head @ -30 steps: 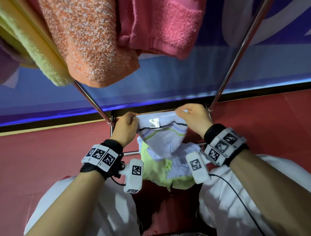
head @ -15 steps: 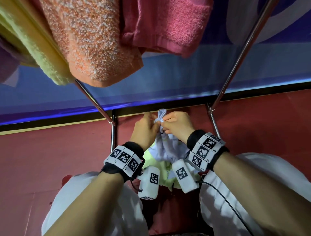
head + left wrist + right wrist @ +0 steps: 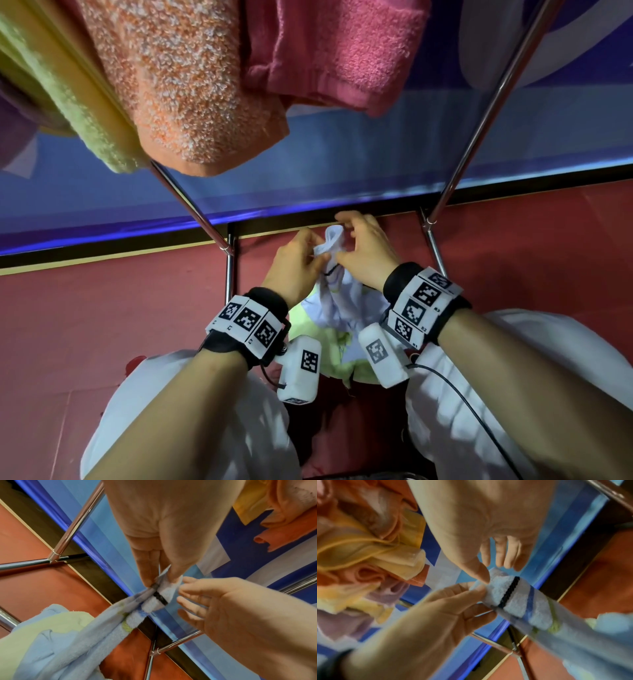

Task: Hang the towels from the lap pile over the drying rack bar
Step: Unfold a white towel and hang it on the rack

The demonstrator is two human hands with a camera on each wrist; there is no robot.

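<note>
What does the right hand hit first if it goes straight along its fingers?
The bunched end of the pale blue towel that the left hand pinches. The right hand points its fingers straight at it, barely apart; the thumb may touch it, depth unclear.

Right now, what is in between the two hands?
The bunched end of the pale blue towel, with a black stripe. The left hand pinches it and the right hand is beside it; the left wrist view shows this best.
</note>
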